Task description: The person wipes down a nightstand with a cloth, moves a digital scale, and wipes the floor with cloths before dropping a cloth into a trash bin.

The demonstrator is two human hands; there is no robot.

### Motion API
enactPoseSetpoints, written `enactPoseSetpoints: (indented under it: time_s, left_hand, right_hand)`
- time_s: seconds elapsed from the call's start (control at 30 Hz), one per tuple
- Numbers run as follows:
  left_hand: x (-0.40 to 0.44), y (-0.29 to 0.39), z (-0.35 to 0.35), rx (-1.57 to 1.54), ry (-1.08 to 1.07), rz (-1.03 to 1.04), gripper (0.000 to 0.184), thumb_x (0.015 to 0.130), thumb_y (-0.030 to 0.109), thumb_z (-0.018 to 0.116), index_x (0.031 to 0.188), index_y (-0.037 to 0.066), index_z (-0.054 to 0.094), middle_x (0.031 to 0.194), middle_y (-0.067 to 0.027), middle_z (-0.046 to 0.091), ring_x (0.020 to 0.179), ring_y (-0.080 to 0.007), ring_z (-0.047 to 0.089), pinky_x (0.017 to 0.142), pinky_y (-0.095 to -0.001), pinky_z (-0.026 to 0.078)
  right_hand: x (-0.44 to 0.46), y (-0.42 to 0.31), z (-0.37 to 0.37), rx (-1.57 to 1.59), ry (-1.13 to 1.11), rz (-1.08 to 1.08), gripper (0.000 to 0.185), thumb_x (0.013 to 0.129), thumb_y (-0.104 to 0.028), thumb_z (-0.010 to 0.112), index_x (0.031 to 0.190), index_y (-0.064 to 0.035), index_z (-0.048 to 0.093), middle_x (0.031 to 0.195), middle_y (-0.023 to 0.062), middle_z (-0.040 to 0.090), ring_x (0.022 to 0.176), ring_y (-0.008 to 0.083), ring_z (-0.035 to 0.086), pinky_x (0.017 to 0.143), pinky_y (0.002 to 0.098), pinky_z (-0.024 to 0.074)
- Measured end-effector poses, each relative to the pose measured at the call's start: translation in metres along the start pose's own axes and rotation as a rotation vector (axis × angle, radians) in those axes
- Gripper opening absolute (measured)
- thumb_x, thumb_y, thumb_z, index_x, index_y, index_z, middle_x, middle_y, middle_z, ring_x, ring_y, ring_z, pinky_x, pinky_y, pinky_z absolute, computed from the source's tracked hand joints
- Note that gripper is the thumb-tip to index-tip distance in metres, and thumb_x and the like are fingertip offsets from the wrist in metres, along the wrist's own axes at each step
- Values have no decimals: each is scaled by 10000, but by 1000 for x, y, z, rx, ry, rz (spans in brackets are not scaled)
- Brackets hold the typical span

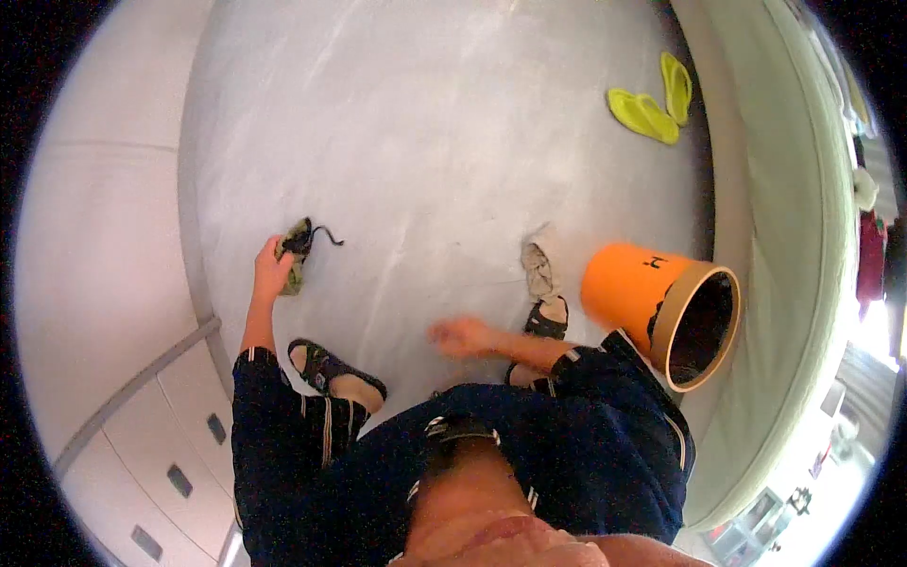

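Note:
My left hand [273,266] is closed on a small olive-green and black cloth item [296,248] with a dark cord trailing from it; its exact kind I cannot make out. It is held over the grey floor, out past my left foot. My right hand [460,335] is between my feet, blurred by motion, so its fingers do not show clearly. Just in front of my right foot lies a crumpled beige cloth item [539,271]. Black sandals [324,367] are on my feet.
An orange bin [624,291] with a tan rim is tipped to my right, its dark mouth toward me. Yellow-green slippers [647,115] lie farther off by the bed [784,236] with its pale green cover. White drawers [170,435] stand at left.

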State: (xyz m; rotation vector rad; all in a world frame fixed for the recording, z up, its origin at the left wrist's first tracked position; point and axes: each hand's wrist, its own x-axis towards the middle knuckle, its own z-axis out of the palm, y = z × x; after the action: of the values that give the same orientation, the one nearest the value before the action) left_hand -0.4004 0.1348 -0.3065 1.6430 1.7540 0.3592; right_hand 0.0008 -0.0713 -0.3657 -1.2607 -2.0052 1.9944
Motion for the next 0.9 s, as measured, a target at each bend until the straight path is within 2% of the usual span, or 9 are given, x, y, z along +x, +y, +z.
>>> enactPoseSetpoints:
  time_s: [0.03, 0.1, 0.17, 0.23, 0.37, 0.47, 0.53, 0.7, 0.9]
  left_hand:
    - [-3, -2, -8, -77, 32, -52, 320, 772, 125, 545, 1071, 11, 547, 890, -137, 606, 802, -272, 571, 757, -353, 452]
    - [-9, -8, -23, -209, 152, -107, 306, 786, 120, 539, 1071, 8, 547, 877, -110, 601, 791, -225, 559, 750, -334, 448]
    - [-15, -21, -39, -307, 311, -103, 302, 800, 120, 536, 1079, 5, 544, 885, -94, 593, 804, -182, 542, 757, -322, 442]
    - [-18, -42, -48, -225, 413, -149, 317, 806, 132, 537, 1097, 5, 538, 920, -123, 601, 835, -214, 564, 777, -339, 446]
    - [-38, -144, -23, 172, 557, -273, 424, 836, 208, 560, 1191, -14, 500, 1118, -207, 570, 1036, -316, 543, 913, -391, 405]
    - [-40, -175, 15, 422, 471, -265, 650, 863, 393, 562, 1340, -11, 384, 1404, -216, 345, 1313, -364, 279, 1090, -447, 198]
    - [-39, -125, 17, 559, 485, -403, 678, 846, 424, 571, 1350, 13, 380, 1407, -206, 345, 1320, -365, 269, 1087, -453, 207]
    - [-33, -115, 30, 542, 510, -23, 617, 815, 337, 599, 1308, 7, 430, 1337, -226, 426, 1248, -405, 356, 1038, -479, 276]
    - [0, 2, 91, 351, 416, 328, 441, 708, 154, 613, 1125, 25, 553, 1230, -184, 510, 1176, -358, 446, 992, -477, 331]
  right_hand:
    - [1, 8, -41, 121, 342, -48, 337, 823, -226, 613, 1131, -92, 588, 1039, 120, 631, 915, 243, 608, 789, 388, 482]
    - [-13, -6, -129, -267, 849, 37, 362, 810, -141, 607, 1162, -71, 564, 1163, 134, 582, 1053, 296, 559, 884, 395, 441]
    - [-43, -12, -183, -549, 1063, 5, 507, 825, -238, 587, 1277, -37, 474, 1332, 182, 459, 1231, 332, 427, 1042, 428, 305]
    - [-63, 12, -196, -633, 1160, 113, 524, 817, -215, 581, 1291, -30, 456, 1364, 208, 413, 1259, 352, 389, 1058, 447, 276]
    - [-64, 87, -151, -658, 1064, 206, 509, 875, -197, 519, 1338, -21, 401, 1401, 196, 363, 1304, 355, 322, 1075, 441, 242]
    - [-40, 66, -143, -644, 1088, 495, 519, 895, -224, 482, 1361, -26, 371, 1424, 191, 329, 1338, 331, 272, 1100, 444, 178]
    - [-32, 66, -145, -628, 1140, 469, 519, 899, -232, 473, 1364, -27, 366, 1431, 188, 319, 1345, 324, 260, 1103, 448, 163]
    - [-9, 48, -163, -707, 1208, 429, 551, 871, -273, 484, 1335, 1, 371, 1419, 199, 329, 1337, 324, 280, 1097, 470, 186]
    - [50, 25, -196, -739, 1110, 261, 545, 884, -294, 477, 1343, -20, 375, 1432, 173, 324, 1341, 314, 276, 1098, 470, 183]
